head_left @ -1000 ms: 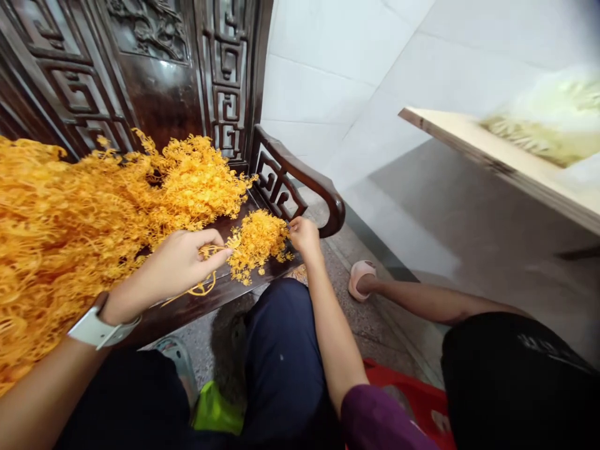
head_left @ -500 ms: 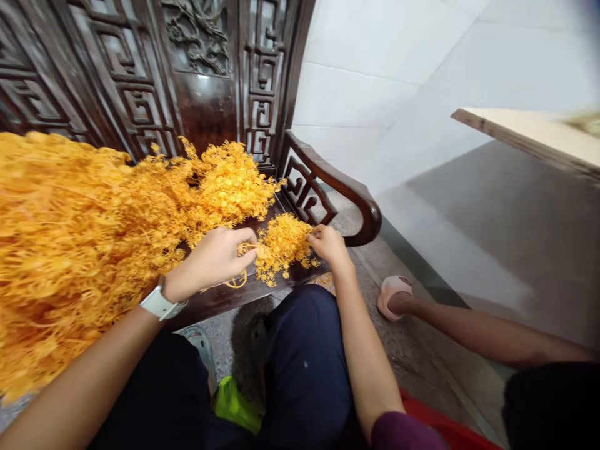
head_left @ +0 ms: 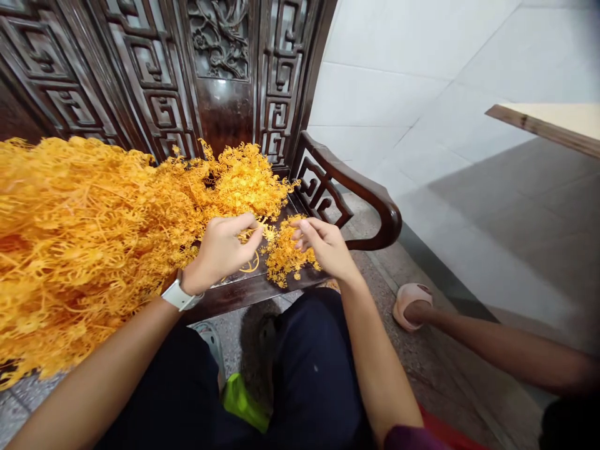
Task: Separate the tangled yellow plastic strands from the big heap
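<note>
Left hand pinches an orange sprig between its fingertips; right hand, fingers curled, grip unclear, works over a small orange tuft, kept within both hands' reach and apart from the large heap on the carved bench seat.

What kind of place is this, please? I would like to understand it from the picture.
Probably an indoor room in a home or an informal workspace. A carved dark wood bench stands against a white tiled wall, with orange sprigs heaped on its seat.

view: head-worn | faces: forward, down | close on: left hand, right hand
</note>
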`<state>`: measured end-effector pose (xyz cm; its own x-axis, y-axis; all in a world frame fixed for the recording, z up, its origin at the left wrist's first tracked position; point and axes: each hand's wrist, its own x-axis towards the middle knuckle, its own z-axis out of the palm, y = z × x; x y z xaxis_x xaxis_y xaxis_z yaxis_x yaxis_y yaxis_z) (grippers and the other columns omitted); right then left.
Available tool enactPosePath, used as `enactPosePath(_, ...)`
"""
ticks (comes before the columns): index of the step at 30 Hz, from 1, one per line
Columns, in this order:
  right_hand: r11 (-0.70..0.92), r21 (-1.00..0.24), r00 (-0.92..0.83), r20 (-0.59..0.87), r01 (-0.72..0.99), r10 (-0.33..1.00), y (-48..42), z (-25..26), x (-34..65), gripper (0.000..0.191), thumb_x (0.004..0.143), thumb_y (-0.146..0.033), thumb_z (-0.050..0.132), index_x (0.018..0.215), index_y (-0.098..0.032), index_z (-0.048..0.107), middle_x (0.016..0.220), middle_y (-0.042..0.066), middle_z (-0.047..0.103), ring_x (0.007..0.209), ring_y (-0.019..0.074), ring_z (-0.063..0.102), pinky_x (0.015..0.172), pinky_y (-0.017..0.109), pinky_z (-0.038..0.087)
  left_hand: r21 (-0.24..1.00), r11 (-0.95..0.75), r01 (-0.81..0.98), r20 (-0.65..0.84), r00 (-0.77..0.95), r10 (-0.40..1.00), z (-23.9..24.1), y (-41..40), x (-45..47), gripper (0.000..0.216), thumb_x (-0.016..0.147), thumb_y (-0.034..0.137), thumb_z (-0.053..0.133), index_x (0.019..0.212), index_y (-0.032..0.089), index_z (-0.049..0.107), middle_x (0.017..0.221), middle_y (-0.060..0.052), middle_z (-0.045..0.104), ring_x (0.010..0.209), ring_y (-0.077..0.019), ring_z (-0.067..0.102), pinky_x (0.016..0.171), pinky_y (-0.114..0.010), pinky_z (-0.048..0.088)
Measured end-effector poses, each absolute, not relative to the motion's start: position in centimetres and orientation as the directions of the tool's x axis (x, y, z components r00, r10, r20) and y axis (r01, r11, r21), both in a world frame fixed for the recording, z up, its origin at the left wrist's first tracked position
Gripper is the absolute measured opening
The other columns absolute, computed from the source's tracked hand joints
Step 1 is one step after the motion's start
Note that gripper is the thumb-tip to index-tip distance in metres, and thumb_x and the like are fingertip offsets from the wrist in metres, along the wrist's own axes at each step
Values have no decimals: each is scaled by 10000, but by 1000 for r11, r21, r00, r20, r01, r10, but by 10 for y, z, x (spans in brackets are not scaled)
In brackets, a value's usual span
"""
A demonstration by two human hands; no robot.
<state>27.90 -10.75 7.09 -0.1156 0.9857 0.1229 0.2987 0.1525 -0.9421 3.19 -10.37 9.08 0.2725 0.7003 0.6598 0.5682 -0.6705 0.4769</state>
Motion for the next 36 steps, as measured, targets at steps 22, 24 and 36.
enactPosePath(22,-2,-808,-339,245,-589,908,-125,82,227,348,869,-472,868,879,-269,585,606,-84,514,504,84,336,527,240,313,871,-490,50,418,452,788,107,-112,44,378,1019,457,681,878,144,840,841,-69,811,740,-164,709,658,-247,520)
enactPosePath(24,3,-807,-355,263,-591,897,-125,82,228,395,852,-491,876,844,-269,549,580,-90,494,482,85,312,515,244,304,892,-451,9,400,445,801,107,-112,45,391,1003,478,700,882,135,844,841,-79,812,743,-170,713,670,-252,535)
enactPosePath(36,-35,-601,-471,587,-798,658,-130,82,218,355,961,-391,740,725,-264,507,436,-105,466,303,54,251,381,213,266,946,-220,-240,324,617,718,114,-123,56,497,894,628,774,761,149,794,756,-83,774,674,-170,686,632,-283,536)
